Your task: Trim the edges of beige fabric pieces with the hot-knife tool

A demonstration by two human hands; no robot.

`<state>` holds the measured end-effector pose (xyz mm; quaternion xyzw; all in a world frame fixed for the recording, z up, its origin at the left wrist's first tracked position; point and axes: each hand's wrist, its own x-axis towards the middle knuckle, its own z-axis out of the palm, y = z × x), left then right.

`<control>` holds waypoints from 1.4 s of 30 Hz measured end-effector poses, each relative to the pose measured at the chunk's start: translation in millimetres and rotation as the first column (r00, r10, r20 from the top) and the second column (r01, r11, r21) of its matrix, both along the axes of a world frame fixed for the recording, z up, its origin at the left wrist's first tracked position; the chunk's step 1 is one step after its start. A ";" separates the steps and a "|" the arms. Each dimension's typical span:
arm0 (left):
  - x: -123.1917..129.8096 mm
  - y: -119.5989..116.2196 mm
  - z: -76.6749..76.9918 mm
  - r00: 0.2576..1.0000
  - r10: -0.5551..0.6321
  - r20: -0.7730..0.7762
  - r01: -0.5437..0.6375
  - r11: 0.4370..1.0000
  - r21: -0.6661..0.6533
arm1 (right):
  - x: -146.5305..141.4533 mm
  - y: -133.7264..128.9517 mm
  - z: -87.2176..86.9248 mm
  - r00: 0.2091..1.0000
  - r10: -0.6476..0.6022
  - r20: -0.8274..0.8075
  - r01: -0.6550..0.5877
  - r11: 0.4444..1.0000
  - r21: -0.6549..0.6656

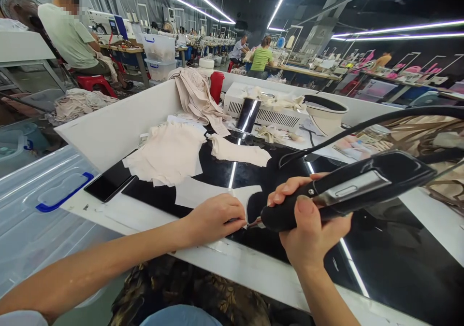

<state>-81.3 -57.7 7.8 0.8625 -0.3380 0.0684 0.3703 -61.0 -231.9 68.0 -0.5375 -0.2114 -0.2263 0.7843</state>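
Gripping the black tool [362, 181], the right hand [311, 227] wraps round its body above the glossy black panel [395, 244]; the left hand [217, 217] is narrow, fingertips together on the white piece [197, 193] at the panel's near edge, the tool's metal tip just beside them; a cream fabric pile [165, 152] lies on the panel's left part, a single cream piece [241, 153] to its right; a dark phone [109, 178] sits at the panel's left end, a red container [216, 87] beyond its far side.
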 end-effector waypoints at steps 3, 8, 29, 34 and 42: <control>0.8 0.0 1.8 1.000 0.000 0.011 0.000 0.999 0.035 | -2.3 -0.6 0.2 1.000 0.017 -0.007 -0.017 1.000 -0.010; 2.7 -4.3 3.9 0.999 0.034 0.013 -0.036 0.992 0.124 | -5.9 -2.1 0.1 1.000 0.022 -0.007 -0.022 1.000 -0.009; 1.9 7.8 -2.3 0.964 -0.139 0.226 0.092 0.974 0.208 | -7.3 0.9 1.9 1.000 0.022 -0.018 -0.022 1.000 0.012; 1.6 12.5 -3.2 0.955 -0.170 0.242 0.126 0.974 0.188 | -6.7 1.6 2.3 1.000 -0.008 -0.029 0.008 1.000 0.018; 1.1 14.2 -5.8 0.948 -0.188 0.258 0.140 0.971 0.193 | -6.7 1.3 2.5 0.999 -0.013 -0.033 0.014 0.999 0.030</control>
